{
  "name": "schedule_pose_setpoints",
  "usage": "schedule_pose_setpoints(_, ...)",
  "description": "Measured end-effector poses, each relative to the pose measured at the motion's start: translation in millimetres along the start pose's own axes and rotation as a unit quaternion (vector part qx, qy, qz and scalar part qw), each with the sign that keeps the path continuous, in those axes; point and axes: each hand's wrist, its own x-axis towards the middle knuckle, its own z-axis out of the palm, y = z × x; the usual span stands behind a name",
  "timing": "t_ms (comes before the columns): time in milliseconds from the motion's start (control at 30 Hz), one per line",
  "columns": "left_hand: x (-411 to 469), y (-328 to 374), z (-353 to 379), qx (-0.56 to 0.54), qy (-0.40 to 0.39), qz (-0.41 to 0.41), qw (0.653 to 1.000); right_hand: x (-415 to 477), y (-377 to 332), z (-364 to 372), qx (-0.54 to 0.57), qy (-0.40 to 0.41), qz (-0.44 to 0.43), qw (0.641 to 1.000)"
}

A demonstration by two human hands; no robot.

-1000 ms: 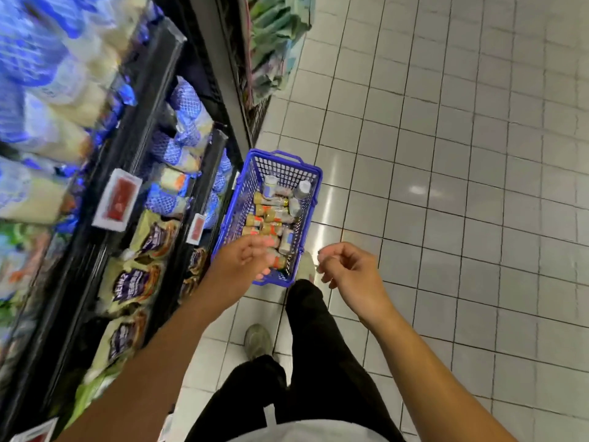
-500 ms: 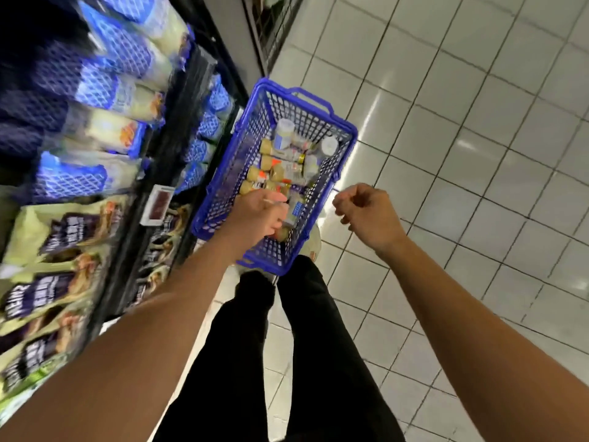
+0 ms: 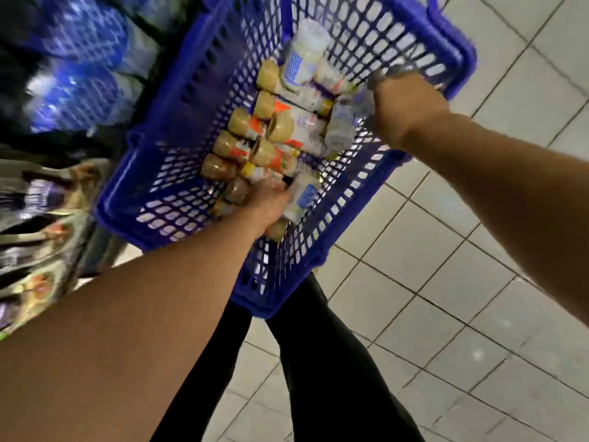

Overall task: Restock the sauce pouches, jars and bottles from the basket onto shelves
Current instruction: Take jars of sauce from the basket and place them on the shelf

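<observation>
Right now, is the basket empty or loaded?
Loaded: the basket holds a heap of jars lying on their sides, plus a white bottle that the left hand grips.

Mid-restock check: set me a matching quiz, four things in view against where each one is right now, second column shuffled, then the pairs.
Things
1. left hand
2. right hand
3. tan-lidded jars
4. pouches

Places
A. at the basket's far right wall
B. outside the basket, to its left
C. at the basket's near end, beside a white bottle
D. in a row down the basket's middle

Pairs: 1-C, 2-A, 3-D, 4-B
</observation>
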Motion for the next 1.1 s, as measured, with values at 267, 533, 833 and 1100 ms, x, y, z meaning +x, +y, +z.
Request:
schedule_pose_setpoints(267, 33.1, -32.9, 39.1, -0.02, -0.007, -0.111, 0.994, 48.9, -1.4, 34.1, -0.208, 0.015, 0.077, 0.975)
schedule_pose_setpoints(533, 29.7, -13.7, 26.8, -0.065, 0.021, -0.091, 0.994, 44.0, -3.7, 37.6, -0.183, 0.05, 0.055, 0.98)
schedule_pose_setpoints(833, 5.4, 32.0, -50.7, 0.008, 0.043, 0.17, 0.984, 11.4, -1.0, -2.0, 0.191, -0.024, -0.02, 0.981)
schedule_pose_setpoints(1100, -79.7, 72.1, -121.9, -0.014, -0.032, 0.262, 0.965, -90.2, -12.5, -45.9, 0.617, -0.03, -0.005, 0.786)
